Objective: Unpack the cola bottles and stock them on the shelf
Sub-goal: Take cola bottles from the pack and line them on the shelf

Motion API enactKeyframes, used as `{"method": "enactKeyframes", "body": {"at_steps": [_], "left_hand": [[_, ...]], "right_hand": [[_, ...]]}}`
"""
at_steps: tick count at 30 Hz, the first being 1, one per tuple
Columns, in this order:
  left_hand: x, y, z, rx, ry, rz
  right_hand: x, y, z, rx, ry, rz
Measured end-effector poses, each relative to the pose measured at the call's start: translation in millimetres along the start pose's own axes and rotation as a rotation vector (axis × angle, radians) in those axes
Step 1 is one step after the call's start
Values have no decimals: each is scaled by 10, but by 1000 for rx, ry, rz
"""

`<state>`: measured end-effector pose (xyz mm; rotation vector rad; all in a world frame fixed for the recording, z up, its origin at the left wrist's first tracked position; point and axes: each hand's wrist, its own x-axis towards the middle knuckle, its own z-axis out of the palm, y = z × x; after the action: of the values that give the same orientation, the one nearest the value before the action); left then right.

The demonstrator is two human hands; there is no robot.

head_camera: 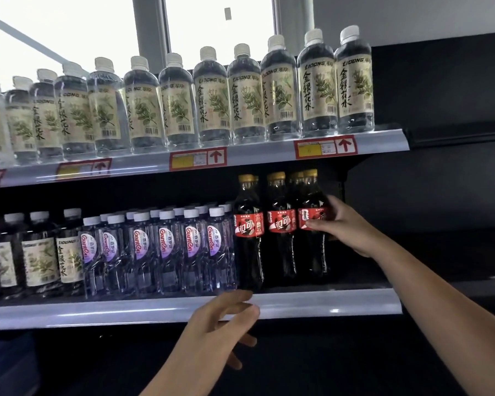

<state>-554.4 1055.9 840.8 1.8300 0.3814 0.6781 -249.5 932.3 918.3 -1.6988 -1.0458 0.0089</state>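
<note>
Two shelf levels in view, with the middle shelf [355,302] as the landmark: pale front lip, dark back panel, bright window glare well above it. Directly over it, an upper shelf [269,155] lined with clear herbal-water bottles [212,98] and red price tags [197,160] along the edge. On the middle shelf's left stretch, a few more herbal bottles, then a block of white-capped water bottles [166,247]. Just right of that block, cola bottles [249,232] standing upright in rows (yellow caps, red labels), at least three across the front. Bare shelf space further right.

Right hand [340,224] reaching in from the right, arm extended, fingers wrapped round the label of the rightmost cola bottle [313,224], thumb across the front. Left hand [220,324] just in front of the middle shelf's lip, below the leftmost cola bottle, fingers loosely spread and curled, holding nothing.
</note>
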Motion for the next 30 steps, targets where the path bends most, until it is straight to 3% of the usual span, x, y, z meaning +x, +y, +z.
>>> {"method": "enactKeyframes", "body": {"at_steps": [17, 19, 21, 23, 25, 27, 30], "left_hand": [[-27, -115, 23, -15, 24, -26], [-28, -125, -2, -23, 19, -27], [-42, -151, -50, -41, 5, -35], [-68, -207, -101, -52, -3, -46], [-105, -298, -153, -58, 9, -69], [-145, -372, -195, -64, 17, -91], [-304, -566, -343, -84, 54, -136]], "right_hand": [[-2, 124, -28, -114, -36, 51], [-72, 88, 18, -147, 63, 20], [-225, -29, 115, -194, 291, -66], [-478, -208, 282, -170, 514, -224], [-773, -419, 562, -69, 580, -401], [-1033, -570, 874, -1, 486, -544], [-1369, -658, 1472, 71, 190, -608]]}}
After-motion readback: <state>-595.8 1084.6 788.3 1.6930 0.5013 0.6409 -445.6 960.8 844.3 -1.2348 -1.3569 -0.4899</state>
